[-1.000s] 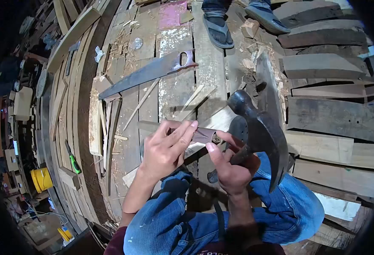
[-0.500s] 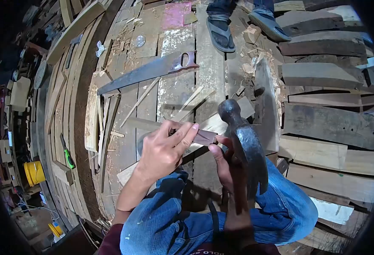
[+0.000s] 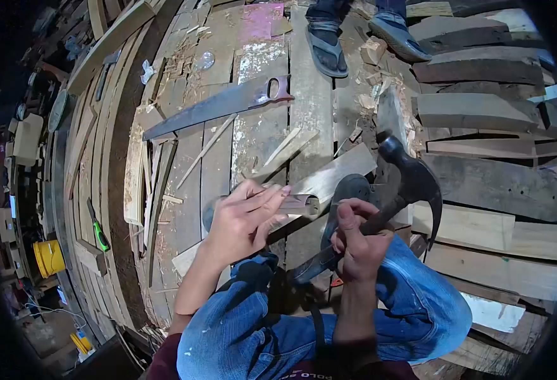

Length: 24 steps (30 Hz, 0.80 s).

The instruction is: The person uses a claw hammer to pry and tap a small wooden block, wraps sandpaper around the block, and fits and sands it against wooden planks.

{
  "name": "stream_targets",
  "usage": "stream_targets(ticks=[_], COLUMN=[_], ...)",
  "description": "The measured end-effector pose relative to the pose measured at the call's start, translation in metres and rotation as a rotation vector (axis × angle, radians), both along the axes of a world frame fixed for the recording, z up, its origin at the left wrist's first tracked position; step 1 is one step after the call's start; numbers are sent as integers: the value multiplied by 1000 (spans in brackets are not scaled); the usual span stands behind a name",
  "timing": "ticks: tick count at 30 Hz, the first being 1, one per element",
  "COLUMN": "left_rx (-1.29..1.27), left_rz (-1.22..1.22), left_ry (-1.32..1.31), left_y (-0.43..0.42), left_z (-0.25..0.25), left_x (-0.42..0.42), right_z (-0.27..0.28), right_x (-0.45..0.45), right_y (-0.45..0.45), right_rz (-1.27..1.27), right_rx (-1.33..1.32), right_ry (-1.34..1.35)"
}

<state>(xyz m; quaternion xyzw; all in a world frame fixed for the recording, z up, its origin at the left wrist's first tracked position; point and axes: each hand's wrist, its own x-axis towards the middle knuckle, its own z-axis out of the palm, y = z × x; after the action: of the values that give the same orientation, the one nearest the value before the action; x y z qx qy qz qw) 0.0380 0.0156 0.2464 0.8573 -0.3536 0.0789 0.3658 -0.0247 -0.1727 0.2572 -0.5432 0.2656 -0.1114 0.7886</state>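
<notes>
My left hand (image 3: 240,221) grips a narrow, brownish-grey piece (image 3: 299,203) with a rounded end that sticks out to the right past my fingertips. The rest of that piece is hidden by my hand, and I cannot make out its kind. In my right hand (image 3: 361,244) is a claw hammer (image 3: 411,180), my fingers wrapped round its handle. The hammer's head points up and right, and its handle runs down left between my knees. A pale board (image 3: 342,171) lies slantwise under and beyond my hands.
A handsaw (image 3: 209,111) lies on the plank floor ahead, among thin wood strips and shavings. Another person's sandalled feet (image 3: 329,54) stand at the top. Stacked timber (image 3: 481,114) fills the right side. At left are a green-handled knife (image 3: 100,235) and a yellow container (image 3: 50,258).
My right hand has moved away from the piece's end and now grasps the hammer's handle lower right. The hammer's head has swung right. My left hand stays nearly in place.
</notes>
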Motion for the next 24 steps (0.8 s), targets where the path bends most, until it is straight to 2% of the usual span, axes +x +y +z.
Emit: stream_targets(ticks=[4,13,24], left_rx=[-141,-260,-221], left_rz=[-52,-105,-80], left_ry=[134,214,54], left_y=[2,0,1], left_z=[-3,3,8], left_x=[1,2,0], right_z=[-6,-12,-6], right_x=[2,5,2], right_y=[-8,-9,-6], right_rz=[-47,-19,44], right_rx=[130,85,149], right_ry=[7,63,44])
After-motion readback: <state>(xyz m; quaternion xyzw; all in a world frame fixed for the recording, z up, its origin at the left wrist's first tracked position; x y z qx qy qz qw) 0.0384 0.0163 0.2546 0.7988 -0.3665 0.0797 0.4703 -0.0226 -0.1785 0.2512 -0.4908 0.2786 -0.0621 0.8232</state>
